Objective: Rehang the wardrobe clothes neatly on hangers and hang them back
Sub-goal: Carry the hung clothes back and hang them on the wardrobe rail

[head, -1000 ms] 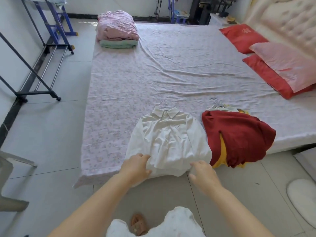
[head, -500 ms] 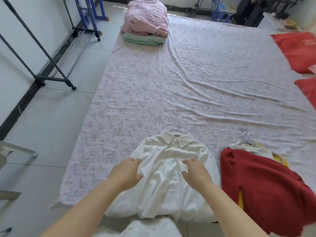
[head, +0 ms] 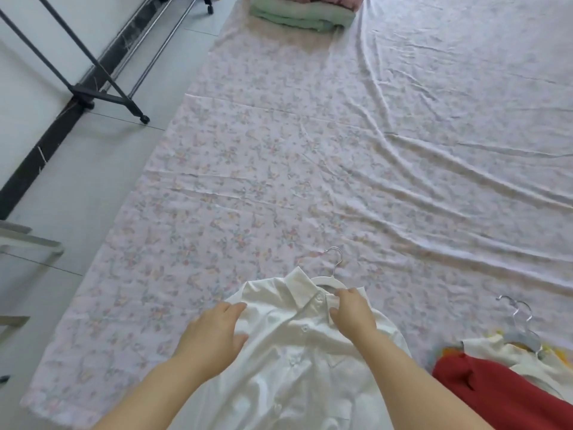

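Observation:
A white collared shirt (head: 297,361) lies face up on the bed sheet (head: 310,181) at the near edge, on a white hanger (head: 331,276) whose metal hook sticks out past the collar. My left hand (head: 214,333) rests on the shirt's left shoulder with fingers extended. My right hand (head: 353,311) pinches the collar at the right side, just below the hanger. To the right lies a red garment (head: 496,395) over yellow and cream clothes, with two metal hanger hooks (head: 517,315) showing.
A black clothes rack (head: 93,72) stands on the tiled floor at the upper left, beside the bed. Folded green and pink bedding (head: 300,13) sits at the far end of the sheet. A grey frame (head: 28,243) juts in at the left edge.
Both hands have moved up the shirt from its hem to the shoulder and collar. The view has tilted down and closer to the bed.

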Tool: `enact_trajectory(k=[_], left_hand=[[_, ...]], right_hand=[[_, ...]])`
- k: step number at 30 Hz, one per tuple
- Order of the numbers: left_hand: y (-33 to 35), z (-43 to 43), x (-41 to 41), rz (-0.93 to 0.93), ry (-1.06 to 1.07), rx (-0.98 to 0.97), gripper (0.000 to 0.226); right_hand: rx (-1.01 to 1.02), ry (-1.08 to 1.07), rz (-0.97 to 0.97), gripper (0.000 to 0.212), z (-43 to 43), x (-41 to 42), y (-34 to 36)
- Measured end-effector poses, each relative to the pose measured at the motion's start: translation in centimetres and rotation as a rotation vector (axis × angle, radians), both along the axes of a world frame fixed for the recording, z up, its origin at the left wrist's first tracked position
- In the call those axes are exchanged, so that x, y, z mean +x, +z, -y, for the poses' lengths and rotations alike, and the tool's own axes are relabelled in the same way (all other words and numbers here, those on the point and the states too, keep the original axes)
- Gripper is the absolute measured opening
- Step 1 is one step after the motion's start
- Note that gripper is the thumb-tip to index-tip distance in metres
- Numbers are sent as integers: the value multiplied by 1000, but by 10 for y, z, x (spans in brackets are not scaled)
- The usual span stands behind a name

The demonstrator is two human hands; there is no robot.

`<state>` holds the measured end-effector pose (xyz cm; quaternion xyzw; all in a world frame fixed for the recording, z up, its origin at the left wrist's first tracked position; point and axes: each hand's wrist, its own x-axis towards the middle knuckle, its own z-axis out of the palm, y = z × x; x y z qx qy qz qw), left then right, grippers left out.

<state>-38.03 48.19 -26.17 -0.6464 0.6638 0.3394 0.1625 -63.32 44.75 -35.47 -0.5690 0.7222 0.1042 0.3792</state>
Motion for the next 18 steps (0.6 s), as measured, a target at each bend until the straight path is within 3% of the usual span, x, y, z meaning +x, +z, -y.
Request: enact_trajectory(k=[10, 15, 18], left_hand=[[-43, 9, 2, 86, 14, 51, 54], [-43, -1, -4, 57, 4, 25, 51], [-35, -7, -7, 30, 11, -7, 51]], right_hand=[[-18, -56, -84, 30, 37, 0, -74], [-49, -18, -171, 18, 34, -3, -68], [-90, -77, -73, 18, 30, -6, -41]])
